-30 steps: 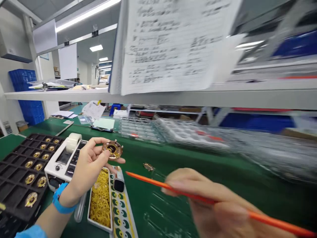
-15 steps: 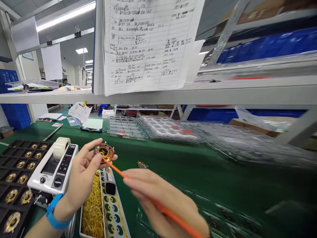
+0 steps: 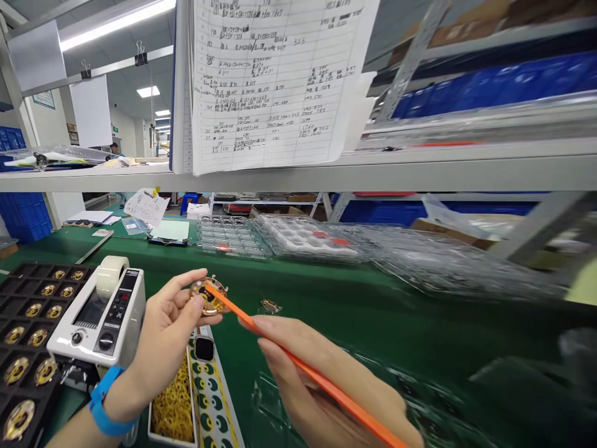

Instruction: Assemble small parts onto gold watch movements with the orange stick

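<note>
Between the thumb and fingers of my left hand is a round gold-coloured metal part with a dark centre and small lugs on its rim. My right hand grips a thin orange stick like a pen. The stick's tip rests on or just over the face of the round part; I cannot tell if it touches. Below my left hand stands a white box of yellow rings, beside a strip sheet with green and yellow shapes. A similar small part lies on the green mat.
A white tape dispenser stands left of my left hand, next to a black tray of gold parts. Clear plastic trays line the back. A shelf beam with a hanging notebook crosses above. Another clear tray lies lower right.
Both hands and the round part have shifted slightly right in view. The orange stick's tip has moved up across the part's face, toward its upper middle.
</note>
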Demonstrator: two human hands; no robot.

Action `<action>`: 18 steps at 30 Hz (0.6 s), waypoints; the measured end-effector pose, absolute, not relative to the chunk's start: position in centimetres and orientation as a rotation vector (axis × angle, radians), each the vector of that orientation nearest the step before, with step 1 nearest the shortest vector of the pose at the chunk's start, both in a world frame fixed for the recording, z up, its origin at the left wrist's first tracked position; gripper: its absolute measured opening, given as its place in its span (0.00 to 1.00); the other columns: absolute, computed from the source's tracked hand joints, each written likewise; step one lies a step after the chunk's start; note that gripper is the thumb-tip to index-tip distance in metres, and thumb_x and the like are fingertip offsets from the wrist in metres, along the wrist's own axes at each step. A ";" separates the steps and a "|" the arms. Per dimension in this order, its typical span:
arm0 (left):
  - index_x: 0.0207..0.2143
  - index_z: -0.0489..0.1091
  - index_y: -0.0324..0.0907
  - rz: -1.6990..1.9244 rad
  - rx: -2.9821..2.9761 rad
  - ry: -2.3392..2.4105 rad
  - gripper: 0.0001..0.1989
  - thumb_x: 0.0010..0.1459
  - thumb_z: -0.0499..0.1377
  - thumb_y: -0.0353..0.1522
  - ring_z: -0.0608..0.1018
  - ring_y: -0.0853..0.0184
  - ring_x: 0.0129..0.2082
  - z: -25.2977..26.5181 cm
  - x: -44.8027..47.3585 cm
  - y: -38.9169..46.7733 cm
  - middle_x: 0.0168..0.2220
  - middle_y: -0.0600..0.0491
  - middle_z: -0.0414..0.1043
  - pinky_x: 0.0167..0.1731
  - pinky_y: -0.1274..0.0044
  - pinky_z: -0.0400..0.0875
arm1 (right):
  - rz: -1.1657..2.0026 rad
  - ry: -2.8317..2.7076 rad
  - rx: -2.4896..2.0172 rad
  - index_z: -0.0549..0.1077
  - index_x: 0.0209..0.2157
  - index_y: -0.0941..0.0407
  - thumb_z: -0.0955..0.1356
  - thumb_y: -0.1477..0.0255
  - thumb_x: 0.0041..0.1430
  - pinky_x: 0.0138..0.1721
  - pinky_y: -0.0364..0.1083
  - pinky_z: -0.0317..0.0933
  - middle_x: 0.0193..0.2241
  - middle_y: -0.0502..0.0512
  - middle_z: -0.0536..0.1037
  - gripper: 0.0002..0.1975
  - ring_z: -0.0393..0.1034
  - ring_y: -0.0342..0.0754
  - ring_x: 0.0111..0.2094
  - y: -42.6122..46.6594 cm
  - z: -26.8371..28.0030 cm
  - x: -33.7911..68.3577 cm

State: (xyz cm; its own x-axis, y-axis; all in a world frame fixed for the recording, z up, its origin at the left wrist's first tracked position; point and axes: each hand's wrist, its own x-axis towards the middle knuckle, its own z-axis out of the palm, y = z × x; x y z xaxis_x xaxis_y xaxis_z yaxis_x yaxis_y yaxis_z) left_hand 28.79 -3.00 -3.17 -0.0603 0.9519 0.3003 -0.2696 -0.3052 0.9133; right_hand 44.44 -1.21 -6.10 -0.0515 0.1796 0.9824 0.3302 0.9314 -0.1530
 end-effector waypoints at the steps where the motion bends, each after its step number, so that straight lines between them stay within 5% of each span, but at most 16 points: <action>1: 0.49 0.72 0.40 1.562 1.202 0.850 0.21 0.55 0.66 0.40 0.84 0.62 0.40 -3.3 29.0 -3.1 0.36 0.50 0.82 0.40 0.76 0.80 | -0.144 -1.621 -0.402 0.75 0.47 0.51 0.68 0.83 0.61 0.30 0.48 0.75 0.31 0.53 0.81 0.17 0.78 0.50 0.31 -1.1 -6.2 44.3; 11: 0.50 0.71 0.40 1.607 1.080 0.828 0.22 0.54 0.66 0.38 0.84 0.57 0.40 -3.9 29.0 -2.2 0.37 0.48 0.82 0.41 0.70 0.79 | -0.559 -1.954 -0.151 0.75 0.44 0.67 0.64 0.86 0.62 0.42 0.51 0.77 0.37 0.67 0.81 0.11 0.77 0.56 0.43 1.0 -6.2 43.8; 18: 0.41 0.73 0.39 1.512 0.990 0.779 0.15 0.50 0.67 0.31 0.85 0.59 0.37 -3.5 28.1 -1.3 0.34 0.48 0.82 0.37 0.75 0.79 | -0.071 -1.631 -0.299 0.75 0.50 0.52 0.65 0.84 0.63 0.31 0.48 0.72 0.38 0.55 0.79 0.18 0.76 0.50 0.35 -0.3 -5.3 45.3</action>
State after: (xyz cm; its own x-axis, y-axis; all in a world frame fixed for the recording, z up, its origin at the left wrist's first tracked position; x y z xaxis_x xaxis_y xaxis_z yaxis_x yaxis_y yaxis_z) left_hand 28.13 -1.30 -3.51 -0.0363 0.9846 0.1709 -0.4325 -0.1696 0.8855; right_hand 45.32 -0.28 -5.34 -0.0532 0.1502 0.9872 0.2353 0.9627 -0.1338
